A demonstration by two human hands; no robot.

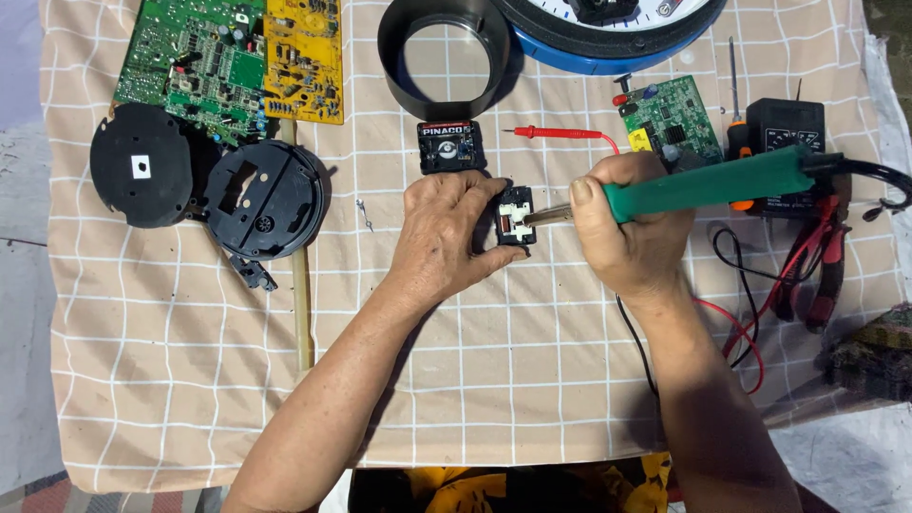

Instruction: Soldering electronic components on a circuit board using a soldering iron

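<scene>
My left hand (439,237) grips a small black square mechanism (515,214) with a white part and a copper coil, holding it on the checked cloth. My right hand (622,228) is closed around the green handle of a soldering iron (708,185), whose metal tip touches the mechanism's right side. A second small black square module (446,147) lies just above my left hand.
Green circuit board (195,62) and yellow circuit board (304,57) lie top left, beside two black round covers (266,199). A black ring (442,57), a blue-rimmed clock (608,38), a red probe (560,134), a small green board (673,119), a black meter (784,128) and red pliers (822,271) are on the cloth (475,399).
</scene>
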